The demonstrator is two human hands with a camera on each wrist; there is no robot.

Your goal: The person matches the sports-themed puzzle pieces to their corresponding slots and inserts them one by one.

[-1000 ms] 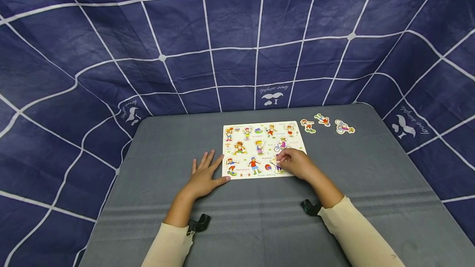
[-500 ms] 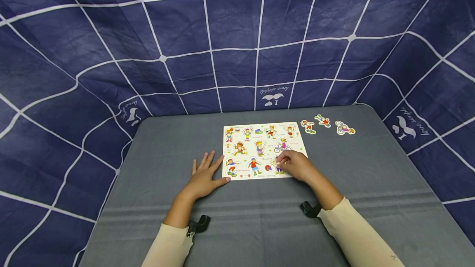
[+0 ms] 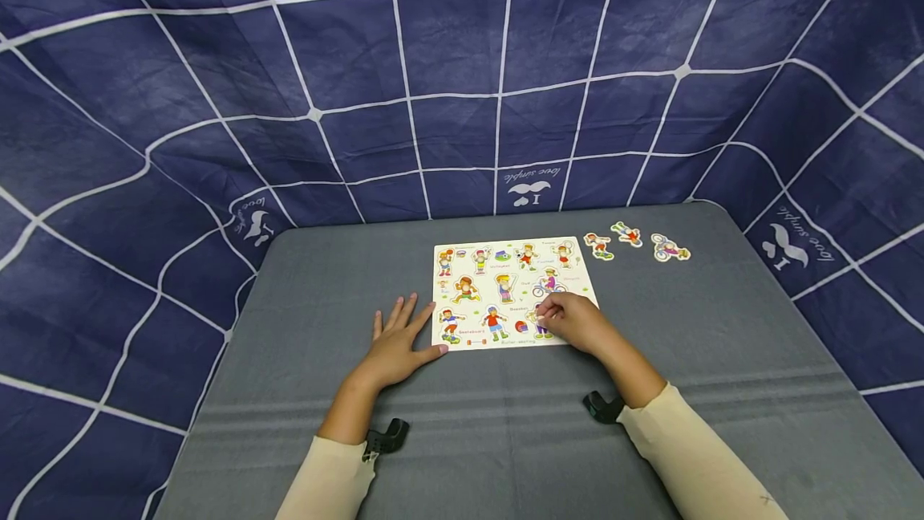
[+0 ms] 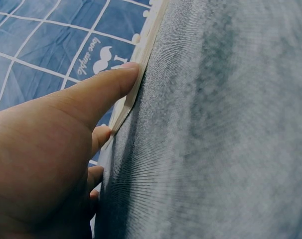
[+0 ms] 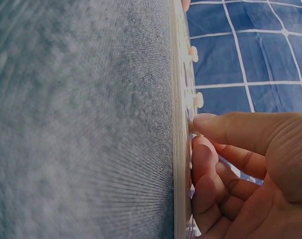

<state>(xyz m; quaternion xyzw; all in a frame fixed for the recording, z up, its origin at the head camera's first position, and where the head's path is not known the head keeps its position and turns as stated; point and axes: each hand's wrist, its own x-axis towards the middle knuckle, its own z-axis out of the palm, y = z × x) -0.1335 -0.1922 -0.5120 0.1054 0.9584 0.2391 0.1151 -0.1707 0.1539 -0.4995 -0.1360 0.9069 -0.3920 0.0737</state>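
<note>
A white wooden puzzle board (image 3: 520, 270) with sports figures lies on the grey table. In the head view, my right hand (image 3: 573, 319) reaches over its lower right part. Thumb and finger pinch a puzzle piece (image 3: 541, 331) there, a figure partly covered by the fingers. From the right wrist, small knobs (image 5: 199, 99) stand up from the board, and the pinching fingertips are close to its surface. Fingers spread, my left hand (image 3: 395, 350) lies at the board's left edge. Its thumb touches the board's near edge (image 4: 136, 89) in the left wrist view.
Three loose figure pieces lie beyond the board's right corner: a red one (image 3: 599, 245), another (image 3: 626, 233) and a cyclist (image 3: 670, 247). Grey cloth covers the table (image 3: 491, 424). A blue curtain (image 3: 455, 46) with white lines surrounds the back and sides.
Almost nothing moves. My right hand shifts very slightly while keeping its pinch on the puzzle piece, and more of the cyclist figure above it shows. My left hand stays in place.
</note>
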